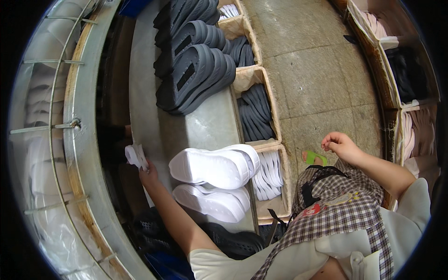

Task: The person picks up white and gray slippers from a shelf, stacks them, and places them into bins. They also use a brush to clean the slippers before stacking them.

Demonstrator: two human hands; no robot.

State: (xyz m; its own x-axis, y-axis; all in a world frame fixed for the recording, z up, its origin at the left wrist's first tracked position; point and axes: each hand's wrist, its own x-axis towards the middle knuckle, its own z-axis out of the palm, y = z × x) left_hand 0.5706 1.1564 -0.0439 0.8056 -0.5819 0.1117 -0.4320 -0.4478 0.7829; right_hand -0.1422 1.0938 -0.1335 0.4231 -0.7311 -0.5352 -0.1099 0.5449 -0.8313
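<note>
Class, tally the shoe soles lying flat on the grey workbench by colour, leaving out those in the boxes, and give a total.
Dark grey soles: 3
White soles: 2
Total: 5

Around you: grey stone-slab floor [312,70], metal worktop [210,126], cardboard bins [275,116] along its right edge, curved wire rack [56,140] left.

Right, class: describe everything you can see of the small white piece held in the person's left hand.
The small white piece is a flat, pale part, apparently soft foam or rubber, with lobed edges; its exact kind is unclear. The left hand pinches its lower end, so it sticks up and leftwards. It sits over the left edge of the grey metal bench, beside the upper white shoe sole, not touching it. Nothing else touches it.
</note>
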